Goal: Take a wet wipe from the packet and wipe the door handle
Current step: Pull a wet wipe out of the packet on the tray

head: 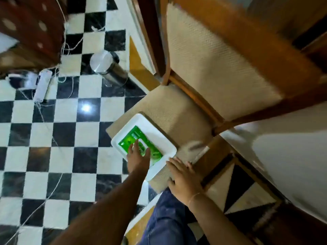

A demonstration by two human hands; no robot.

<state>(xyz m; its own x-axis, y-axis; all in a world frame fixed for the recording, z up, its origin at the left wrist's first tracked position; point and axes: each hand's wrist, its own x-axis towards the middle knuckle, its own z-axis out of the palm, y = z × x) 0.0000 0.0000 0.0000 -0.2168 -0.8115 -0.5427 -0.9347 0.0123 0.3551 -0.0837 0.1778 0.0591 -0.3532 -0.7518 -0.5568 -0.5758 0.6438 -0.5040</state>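
Checkered floor, cushioned chair seat (169, 110); white tray (141, 121) on it holds green wet-wipe packet (131, 138), long axis diagonal; left hand (138, 157) directly on packet, fingers spread, nearer; right hand (184, 177) flat open beside tray; door handle unseen.

A cushioned wooden chair (178, 110) on a black-and-white checkered floor (58, 138).
A white tray (141, 121) sits at the front edge of the beige seat, with a green packet (131, 137) lying in it. One hand (184, 179) rests flat on the seat's corner, just beside the tray. On the floor stand a steel bin (108, 68) and a white power strip (42, 85) amid loose cables.
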